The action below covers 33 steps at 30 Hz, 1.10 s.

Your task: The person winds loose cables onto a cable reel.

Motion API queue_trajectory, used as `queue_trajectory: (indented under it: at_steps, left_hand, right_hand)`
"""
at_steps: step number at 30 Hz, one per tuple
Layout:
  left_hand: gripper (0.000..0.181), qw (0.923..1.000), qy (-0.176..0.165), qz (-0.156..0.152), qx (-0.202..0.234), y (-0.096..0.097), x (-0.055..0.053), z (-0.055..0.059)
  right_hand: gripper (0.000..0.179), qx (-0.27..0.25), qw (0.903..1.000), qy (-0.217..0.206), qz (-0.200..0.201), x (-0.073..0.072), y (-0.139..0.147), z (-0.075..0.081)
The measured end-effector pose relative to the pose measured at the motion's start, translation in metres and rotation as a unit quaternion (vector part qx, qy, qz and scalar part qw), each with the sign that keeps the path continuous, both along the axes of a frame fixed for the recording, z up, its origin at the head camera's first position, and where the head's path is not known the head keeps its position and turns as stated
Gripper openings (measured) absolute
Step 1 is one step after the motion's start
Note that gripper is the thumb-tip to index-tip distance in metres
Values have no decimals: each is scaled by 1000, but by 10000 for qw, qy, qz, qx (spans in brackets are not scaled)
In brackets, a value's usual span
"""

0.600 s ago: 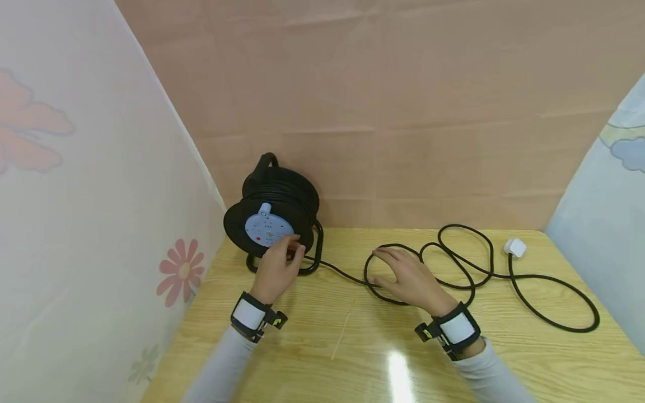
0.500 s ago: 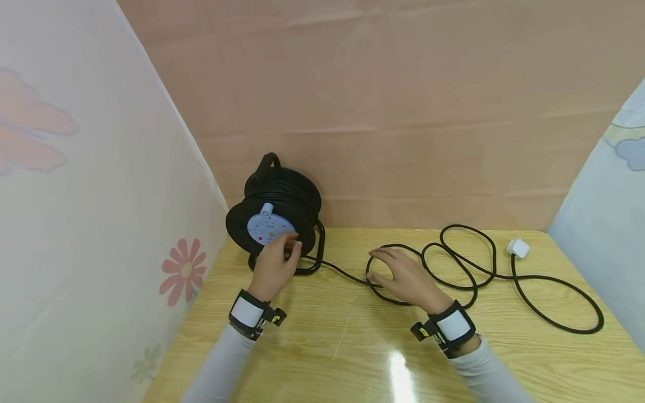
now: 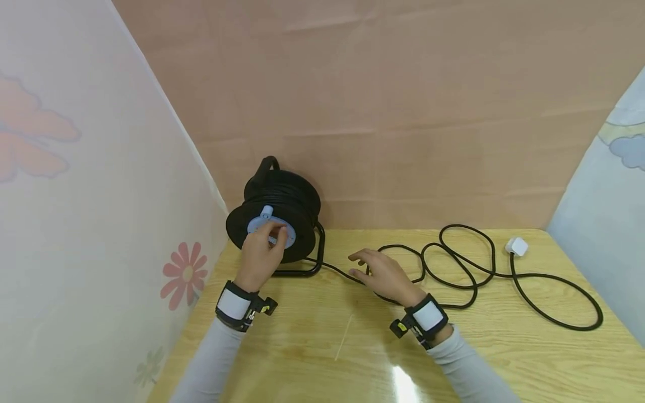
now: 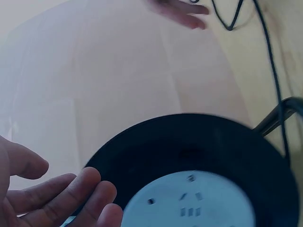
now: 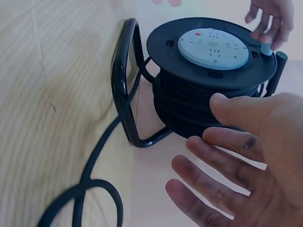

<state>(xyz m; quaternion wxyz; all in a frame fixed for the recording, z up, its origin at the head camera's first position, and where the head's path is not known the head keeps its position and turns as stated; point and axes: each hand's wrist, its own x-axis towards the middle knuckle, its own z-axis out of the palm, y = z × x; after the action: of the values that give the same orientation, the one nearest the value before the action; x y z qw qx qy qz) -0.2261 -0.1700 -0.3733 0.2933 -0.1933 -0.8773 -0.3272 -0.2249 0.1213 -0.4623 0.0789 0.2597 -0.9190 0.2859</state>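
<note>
A black cable reel (image 3: 238, 226) stands at the back left on a tube stand. Its round pale blue socket panel (image 4: 182, 203) faces the front, and a pale knob (image 3: 266, 212) sticks out near the rim. My left hand (image 3: 262, 252) hovers before the panel, fingers loosely bent and thumb apart; in the right wrist view its fingertips overlap the knob (image 5: 266, 49). Lying over the cable to the right of the reel in the head view, my right hand (image 3: 387, 275) has relaxed, spread fingers and holds nothing. From the reel, black cable (image 5: 98, 144) runs out past this hand.
The cable lies in loose loops across the wooden table (image 3: 363, 358) and ends in a white plug (image 3: 516, 246) at the back right. A brown cloth wall (image 3: 403, 112) stands behind; a flowered white sheet (image 3: 101, 235) borders the left.
My left hand has moved up and left, now covering more of the socket panel. My right hand has shifted left towards the reel, and the cable loops stay in place.
</note>
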Motion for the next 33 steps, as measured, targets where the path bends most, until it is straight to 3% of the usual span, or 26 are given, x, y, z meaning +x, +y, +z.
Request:
queue_trajectory:
  at_steps: [6,11,16,24,33]
  left_hand:
    - [22,9995,292,-21,133,-11,-8,21]
    - [25,9982,256,237,486,-22,-19,36]
    - [27,9963,127,474,710,-33,-29,43]
    - [26,9934,-48,844,777,-38,-35,52]
    - [40,9919,-210,916,854,-36,-46,61]
  right_hand:
    - [29,-221,9997,-42,50,-4,-11,-5]
    - [23,-387,9992,-14,141,-8,-17,-4]
    - [18,-451,9986,-171,211,-8,-23,-3]
    - [8,-627,9977,108,253,-14,-41,0]
    - [17,-1227,9919,96,324,-23,-62,5]
